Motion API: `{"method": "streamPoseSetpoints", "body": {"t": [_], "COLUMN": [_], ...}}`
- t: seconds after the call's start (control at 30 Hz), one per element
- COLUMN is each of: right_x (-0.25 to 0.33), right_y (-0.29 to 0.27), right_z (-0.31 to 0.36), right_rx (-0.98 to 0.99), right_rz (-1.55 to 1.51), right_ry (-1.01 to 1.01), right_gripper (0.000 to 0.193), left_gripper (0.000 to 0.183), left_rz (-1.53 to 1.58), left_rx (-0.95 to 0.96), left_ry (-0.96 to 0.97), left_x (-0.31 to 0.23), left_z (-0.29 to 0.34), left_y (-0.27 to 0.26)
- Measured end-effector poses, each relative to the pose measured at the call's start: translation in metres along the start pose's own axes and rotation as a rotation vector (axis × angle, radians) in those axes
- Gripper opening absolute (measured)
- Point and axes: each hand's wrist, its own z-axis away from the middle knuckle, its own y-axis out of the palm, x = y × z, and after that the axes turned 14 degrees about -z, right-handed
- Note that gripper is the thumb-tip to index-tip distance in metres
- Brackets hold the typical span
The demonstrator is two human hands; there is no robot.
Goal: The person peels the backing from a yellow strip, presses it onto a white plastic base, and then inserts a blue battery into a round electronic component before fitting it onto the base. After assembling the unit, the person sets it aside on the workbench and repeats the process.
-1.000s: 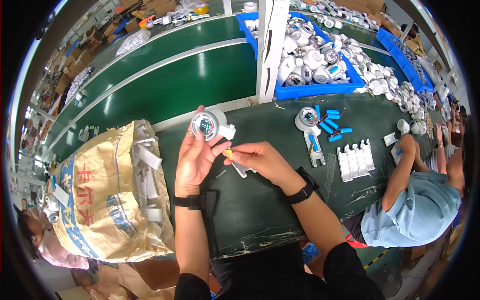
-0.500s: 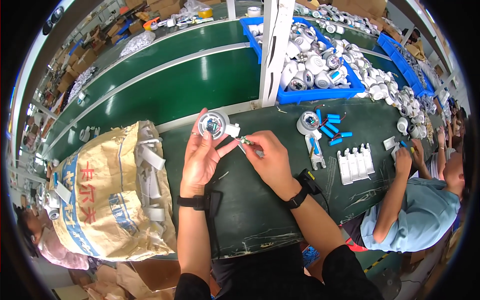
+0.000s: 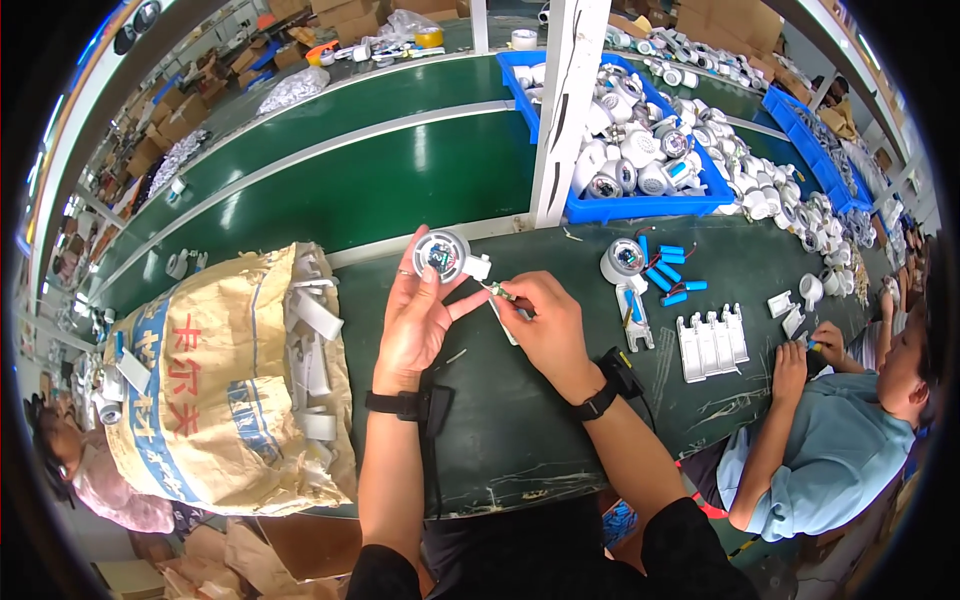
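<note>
My left hand (image 3: 412,330) is closed on a white round lamp head (image 3: 440,256), its open face turned up and a circuit board showing inside. A short white neck sticks out of the lamp head on the right. Just beside that neck, my right hand (image 3: 552,330) pinches a small green circuit board (image 3: 499,291). Thin wires seem to run between the small board and the neck, too fine to follow. Part of a pale strip shows below the right fingertips; whether it is held, I cannot tell.
To the left lies a paper sack (image 3: 220,380) of white plastic parts. Right of my hands are another lamp head (image 3: 625,260), several blue battery cells (image 3: 668,270) and a white ribbed part (image 3: 712,343). Behind stands a full blue crate (image 3: 650,208). A co-worker (image 3: 830,440) sits at right.
The whole view has shifted slightly. Both my hands keep their hold on the lamp head and small board. The co-worker's hands have moved lower and nearer each other.
</note>
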Motion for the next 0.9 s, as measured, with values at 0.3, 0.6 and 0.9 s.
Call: {"method": "streamPoseSetpoints", "body": {"t": [0.3,0.6,0.9], "right_x": [0.0018,0.0019,0.0005], "right_y": [-0.0015,-0.0014,-0.0013], "right_z": [-0.002,0.001,0.0028], "right_rx": [0.007,0.013,0.001], "right_rz": [-0.028,-0.052,-0.045], "right_ry": [0.0,0.043,0.004], "right_gripper": [0.019,0.021,0.022], "left_gripper": [0.065,0.065,0.065], "left_rz": [0.001,0.023,0.004], "left_rx": [-0.002,0.001,0.015], "left_ry": [0.0,0.001,0.002], "left_x": [0.0011,-0.001,0.0012], "left_z": [-0.0006,0.001,0.0005], "left_y": [-0.0028,-0.0011,-0.0027]}}
